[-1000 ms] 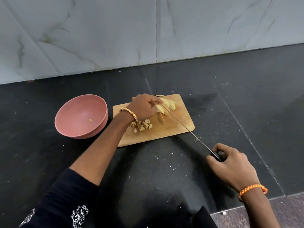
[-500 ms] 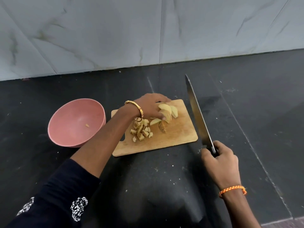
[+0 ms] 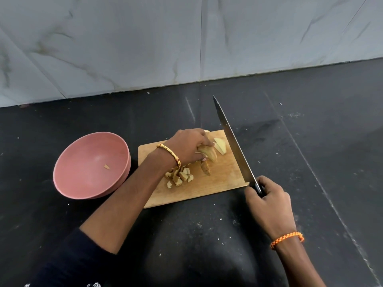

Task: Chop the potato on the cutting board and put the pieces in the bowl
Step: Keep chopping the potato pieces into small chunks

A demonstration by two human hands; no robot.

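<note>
A wooden cutting board (image 3: 219, 183) lies on the black counter. My left hand (image 3: 189, 145) grips a potato wedge (image 3: 209, 152) over the board's far side. Two more wedges lie there, one (image 3: 220, 145) further back and another (image 3: 205, 167) nearer. A heap of small chopped potato pieces (image 3: 179, 176) sits on the board's left part, partly behind my wrist. My right hand (image 3: 267, 198) holds a long knife (image 3: 233, 141) by its handle, with the blade raised along the board's right edge and the tip pointing away. The pink bowl (image 3: 83, 179) stands left of the board with one potato piece (image 3: 106, 166) inside.
A grey marble wall (image 3: 186, 42) rises behind the black counter (image 3: 310, 141). Small crumbs dot the counter in front of the board.
A second ago the knife blade lay low across the board on the wedges. My right hand lifted it and now holds it along the board's right edge. My left hand gathered a wedge.
</note>
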